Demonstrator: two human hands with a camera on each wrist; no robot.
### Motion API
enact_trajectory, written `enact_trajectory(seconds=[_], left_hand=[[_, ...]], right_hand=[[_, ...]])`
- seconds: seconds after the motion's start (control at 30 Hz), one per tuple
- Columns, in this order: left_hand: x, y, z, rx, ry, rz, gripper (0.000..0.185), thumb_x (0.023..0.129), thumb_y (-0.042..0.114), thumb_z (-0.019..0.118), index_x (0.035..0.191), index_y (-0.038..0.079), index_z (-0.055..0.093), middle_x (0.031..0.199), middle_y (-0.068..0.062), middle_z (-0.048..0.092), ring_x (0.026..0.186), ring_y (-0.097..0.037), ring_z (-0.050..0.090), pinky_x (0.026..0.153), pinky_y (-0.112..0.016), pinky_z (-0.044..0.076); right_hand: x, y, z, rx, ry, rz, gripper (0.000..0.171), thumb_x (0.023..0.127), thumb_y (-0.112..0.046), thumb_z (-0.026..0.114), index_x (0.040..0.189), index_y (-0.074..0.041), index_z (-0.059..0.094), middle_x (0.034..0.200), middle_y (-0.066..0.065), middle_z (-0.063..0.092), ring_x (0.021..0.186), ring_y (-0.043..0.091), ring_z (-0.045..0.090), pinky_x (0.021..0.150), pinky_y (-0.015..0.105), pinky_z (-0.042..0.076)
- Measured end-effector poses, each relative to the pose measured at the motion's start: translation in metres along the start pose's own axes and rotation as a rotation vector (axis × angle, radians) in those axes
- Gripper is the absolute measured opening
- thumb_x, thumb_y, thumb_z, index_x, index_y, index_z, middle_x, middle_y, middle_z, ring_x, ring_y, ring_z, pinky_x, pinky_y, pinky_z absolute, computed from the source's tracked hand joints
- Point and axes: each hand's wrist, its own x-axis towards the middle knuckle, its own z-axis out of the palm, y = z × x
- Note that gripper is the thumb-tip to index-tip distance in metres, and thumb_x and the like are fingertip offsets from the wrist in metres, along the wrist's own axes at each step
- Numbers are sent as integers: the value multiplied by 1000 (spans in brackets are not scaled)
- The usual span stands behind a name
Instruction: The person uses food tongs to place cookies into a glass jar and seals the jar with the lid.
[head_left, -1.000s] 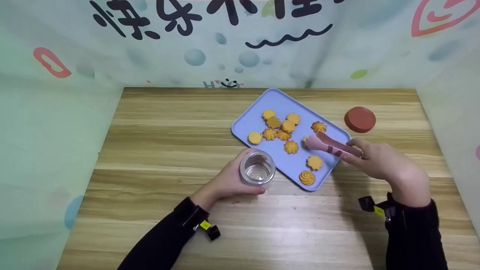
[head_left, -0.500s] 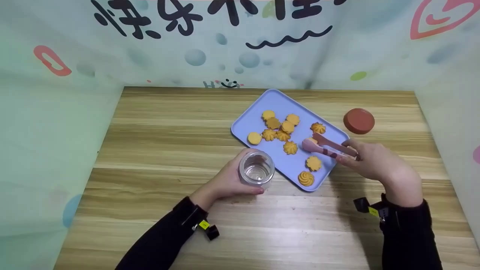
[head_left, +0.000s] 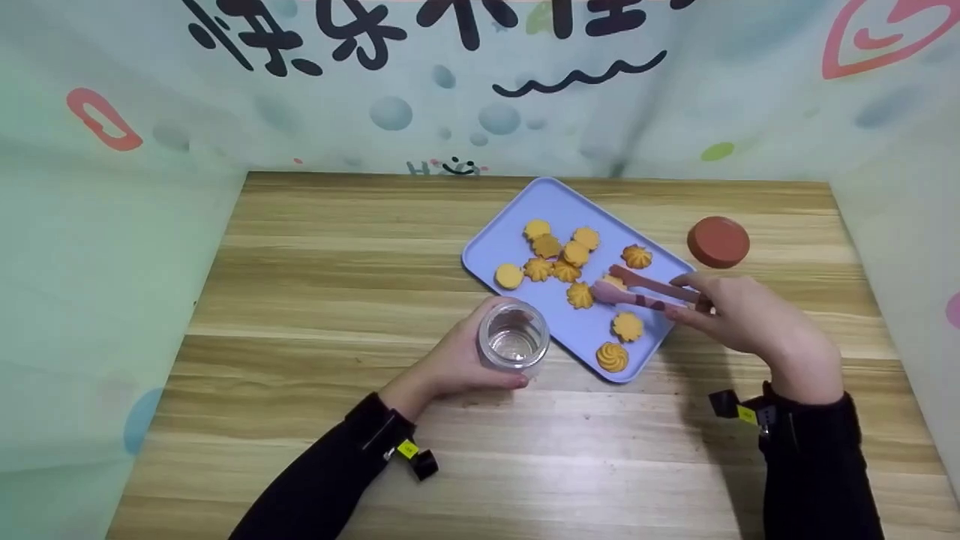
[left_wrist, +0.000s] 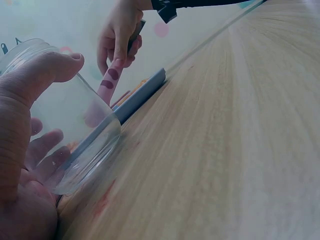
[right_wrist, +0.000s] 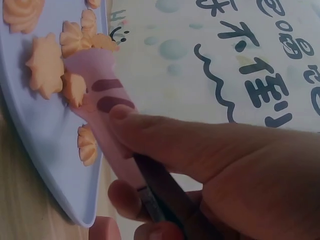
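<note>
While the left hand [head_left: 455, 361] grips a jar [head_left: 514, 335], the right hand [head_left: 754, 315], clamped on tongs [head_left: 655, 284], has edged leftward, seemingly lining up a cookie [head_left: 614, 280].

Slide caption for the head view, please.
Left hand grips a jar; right hand holds tongs over a tray of cookies.

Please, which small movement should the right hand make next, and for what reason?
I would probably let the right hand squeeze the pink tongs slightly: a cookie shows between their tips over the blue tray, and the left hand holds an open jar nearby. Whether the cookie is already firmly gripped, I cannot tell.
</note>
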Motion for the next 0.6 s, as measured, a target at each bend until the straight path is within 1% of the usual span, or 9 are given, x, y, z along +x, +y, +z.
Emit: enact_trajectory(seconds=[0.13, 0.23, 0.33, 0.37, 0.47, 0.53, 0.6], left_hand=[[1, 0, 0, -1, -2, 3, 94, 58, 21, 92, 137, 22, 39, 132, 5, 54, 127, -23, 50, 114, -39, 35], [1, -1, 0, -7, -3, -3, 94, 59, 21, 91, 136, 23, 39, 132, 6, 54, 127, -22, 50, 114, -39, 35], [1, 0, 0, -16, -2, -9, 94, 58, 20, 92, 136, 23, 40, 132, 5, 54, 127, -22, 50, 114, -39, 35], [1, 0, 0, -18, -1, -10, 94, 58, 20, 92, 136, 23, 40, 132, 5, 54, 127, -23, 50, 114, -39, 34], [1, -1, 1, -23, 3, -1, 94, 58, 19, 92, 136, 22, 40, 132, 4, 54, 127, -24, 50, 115, -41, 34], [1, -1, 1, -27, 4, 7, 93, 58, 19, 91, 136, 21, 40, 132, 3, 54, 127, -25, 50, 115, -41, 34], [1, -1, 1, -24, 3, 16, 92, 59, 19, 91, 136, 20, 41, 131, 2, 54, 127, -26, 50, 115, -41, 34]], right_hand=[[1, 0, 0, 0, 6, -14, 55, 91, -53, 55, 128, -12, 54, 84, 5, 67, 67, 14, 56, 60, 28, 46], [1, 0, -1, 7, 23, -11, 60, 89, -59, 51, 127, -14, 53, 83, 4, 65, 65, 14, 55, 57, 27, 45], [-1, -2, -3, 10, 64, -15, 53, 89, -56, 54, 123, -16, 54, 79, 2, 63, 62, 12, 53, 55, 25, 42], [-2, -3, -4, 9, 83, -21, 48, 89, -54, 55, 121, -17, 55, 77, 1, 62, 60, 12, 52, 54, 25, 41], [-4, -6, -6, -5, 166, -75, 37, 90, -46, 60, 115, -20, 57, 73, -3, 58, 57, 9, 49, 53, 23, 39], [-6, -9, -8, -24, 229, -130, 34, 90, -43, 61, 115, -21, 58, 72, -6, 56, 56, 8, 47, 52, 21, 37], [-8, -14, -9, -41, 287, -181, 35, 90, -41, 62, 118, -20, 59, 73, -8, 55, 56, 7, 45, 51, 20, 36]])
